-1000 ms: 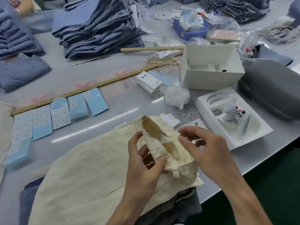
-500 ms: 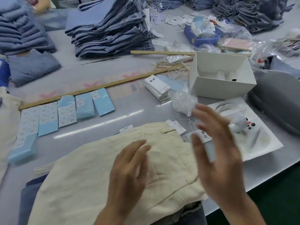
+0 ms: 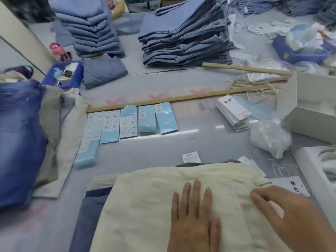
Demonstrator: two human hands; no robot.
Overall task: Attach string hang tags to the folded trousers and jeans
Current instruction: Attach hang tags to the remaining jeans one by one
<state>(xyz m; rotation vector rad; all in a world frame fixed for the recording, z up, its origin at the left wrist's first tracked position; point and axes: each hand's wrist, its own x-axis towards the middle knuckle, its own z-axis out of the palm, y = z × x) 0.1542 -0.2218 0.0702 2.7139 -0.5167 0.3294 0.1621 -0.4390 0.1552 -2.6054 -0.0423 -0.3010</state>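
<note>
Cream trousers (image 3: 181,206) lie folded at the near table edge, on top of darker folded pairs. Left hand (image 3: 194,220) rests flat on them, fingers straight and spread, gripping nothing. Right hand (image 3: 283,213) lies at their right edge, fingers extended; no grip visible. No tag visible on this pair. Loose tag (image 3: 298,186) just right of it; tag stack (image 3: 233,113) farther back. Jeans stacks (image 3: 185,37) behind: tagging state unclear. Judgement: much work left.
</note>
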